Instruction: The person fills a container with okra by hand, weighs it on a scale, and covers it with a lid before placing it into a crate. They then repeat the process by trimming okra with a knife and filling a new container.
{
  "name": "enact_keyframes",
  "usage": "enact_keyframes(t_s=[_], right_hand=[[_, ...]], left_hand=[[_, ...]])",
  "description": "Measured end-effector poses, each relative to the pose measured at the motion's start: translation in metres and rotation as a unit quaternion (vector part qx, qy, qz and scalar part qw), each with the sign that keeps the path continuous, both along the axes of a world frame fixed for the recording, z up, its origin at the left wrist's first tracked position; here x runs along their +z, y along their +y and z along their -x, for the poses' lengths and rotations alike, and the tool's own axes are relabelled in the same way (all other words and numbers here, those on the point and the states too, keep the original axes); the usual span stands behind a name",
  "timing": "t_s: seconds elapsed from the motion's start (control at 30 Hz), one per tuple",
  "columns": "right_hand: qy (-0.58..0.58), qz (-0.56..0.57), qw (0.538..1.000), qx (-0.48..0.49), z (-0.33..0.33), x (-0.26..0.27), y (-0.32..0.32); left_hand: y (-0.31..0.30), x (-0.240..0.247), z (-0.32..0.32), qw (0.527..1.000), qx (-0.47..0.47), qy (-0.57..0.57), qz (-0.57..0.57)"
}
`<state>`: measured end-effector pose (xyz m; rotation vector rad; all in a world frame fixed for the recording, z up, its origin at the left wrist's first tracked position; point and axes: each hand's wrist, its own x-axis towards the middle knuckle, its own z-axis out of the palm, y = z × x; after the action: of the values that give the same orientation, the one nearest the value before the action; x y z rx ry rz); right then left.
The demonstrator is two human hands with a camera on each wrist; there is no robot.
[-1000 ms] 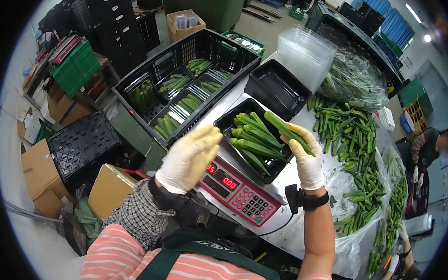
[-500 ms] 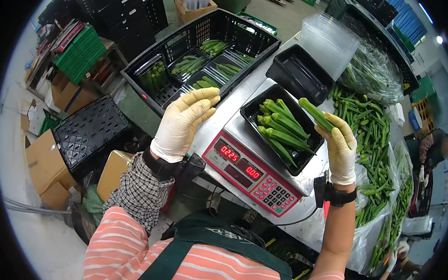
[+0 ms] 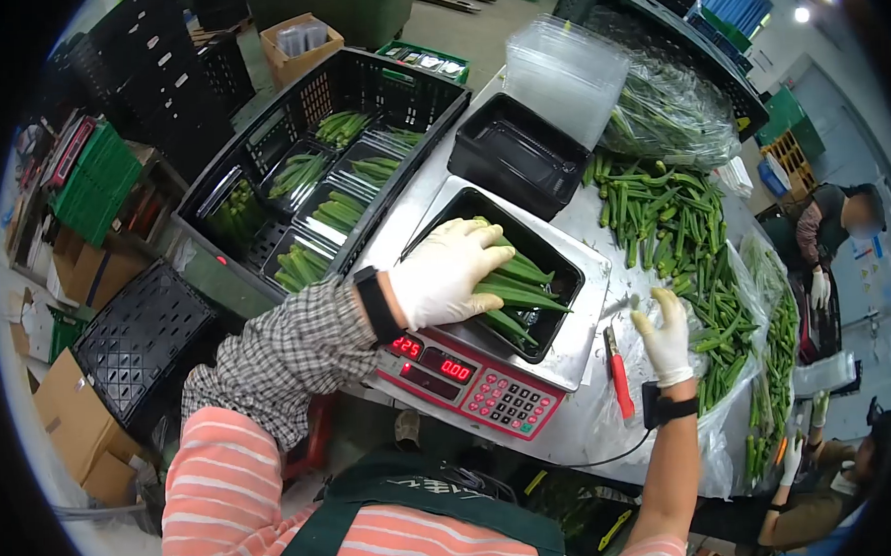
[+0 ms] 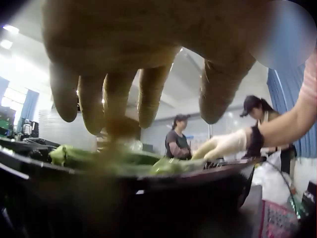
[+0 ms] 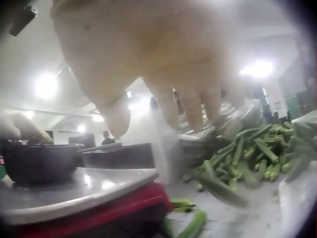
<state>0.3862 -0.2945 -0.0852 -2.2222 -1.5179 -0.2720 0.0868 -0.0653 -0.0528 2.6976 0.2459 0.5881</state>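
My gloved left hand [image 3: 452, 273] lies over the okra [image 3: 511, 293] in a black tray [image 3: 557, 318], fingers spread and stretched out over the pods. In the left wrist view its fingers [image 4: 153, 94] point down just above the okra [image 4: 124, 158]. The tray stands on the metal plate [image 3: 590, 296] of a red scale [image 3: 470, 391] with lit digits. To the right of the scale is my gloved right hand [image 3: 667, 338], its fingers apart and holding nothing. A red-handled tool [image 3: 619, 375] lies beside it. A blurred okra pod [image 5: 220, 189] shows below the fingers in the right wrist view.
Loose okra [image 3: 672, 228] is heaped on the table to the right. Behind the scale stand empty black trays [image 3: 520, 155] and stacked clear lids [image 3: 566, 74]. A black crate [image 3: 262, 177] at the left holds packed okra trays. Other people [image 3: 831, 226] work at the far right.
My right hand has let go of the okra pod it held beside the tray and lowered toward the table. My left hand has moved from beside the tray onto the okra.
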Motion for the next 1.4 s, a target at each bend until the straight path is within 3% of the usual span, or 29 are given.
enact_keyframes(t_s=[0.1,0.27,0.33,0.43,0.47,0.53,0.6,0.67,0.73,0.8,0.87,0.93,1.0,1.13,1.27,1.33,1.4], right_hand=[[0.114,-0.027,0.987,0.107,0.060,0.026,0.027],[0.000,0.040,0.969,0.242,0.129,0.031,0.071],[0.031,0.067,0.962,0.261,0.120,0.030,0.076],[0.130,-0.030,0.964,0.232,0.085,0.049,0.090],[0.098,-0.017,0.976,0.193,0.069,0.059,0.097],[0.075,0.009,0.987,0.142,0.037,0.073,0.122],[0.038,-0.041,0.987,0.149,0.006,0.086,0.157],[-0.032,-0.073,0.986,0.146,-0.016,0.100,0.198],[-0.098,-0.099,0.983,0.123,-0.026,0.111,0.238],[-0.202,-0.119,0.962,0.136,-0.042,0.112,0.279],[-0.232,-0.109,0.957,0.133,-0.054,0.109,0.309],[-0.277,0.018,0.960,0.037,-0.064,0.108,0.325],[-0.201,0.104,0.974,-0.006,-0.071,0.115,0.336],[-0.149,0.118,0.981,-0.027,-0.076,0.122,0.346],[-0.188,0.029,0.979,-0.068,-0.086,0.120,0.356],[-0.176,-0.149,0.972,-0.036,-0.094,0.125,0.356],[-0.068,-0.382,0.921,0.021,-0.098,0.140,0.349]], left_hand=[[0.018,-0.005,-0.009,0.994,-0.021,0.087,-0.070],[0.034,-0.014,-0.003,0.992,-0.032,0.048,-0.113],[0.046,0.001,0.004,0.993,-0.082,0.065,-0.046],[0.066,0.008,0.024,0.998,-0.010,-0.024,0.054],[0.069,0.004,0.027,0.999,0.012,-0.012,0.039],[0.061,-0.032,0.032,0.989,0.039,-0.014,0.139],[0.042,-0.014,0.047,0.984,0.067,0.063,0.154],[0.025,0.003,0.063,0.963,0.053,0.098,0.246],[0.019,-0.005,0.076,0.984,0.052,-0.024,0.170],[0.014,-0.002,0.089,0.975,0.119,-0.050,0.179],[0.008,-0.004,0.102,0.952,0.161,-0.044,0.257],[0.007,-0.019,0.114,0.937,0.176,-0.029,0.302],[0.004,-0.025,0.119,0.923,0.216,-0.020,0.318],[0.003,-0.022,0.123,0.910,0.238,-0.005,0.338],[0.005,-0.022,0.122,0.906,0.248,-0.036,0.340],[0.005,-0.021,0.119,0.894,0.256,-0.052,0.363],[0.007,-0.021,0.114,0.891,0.250,-0.073,0.372]])
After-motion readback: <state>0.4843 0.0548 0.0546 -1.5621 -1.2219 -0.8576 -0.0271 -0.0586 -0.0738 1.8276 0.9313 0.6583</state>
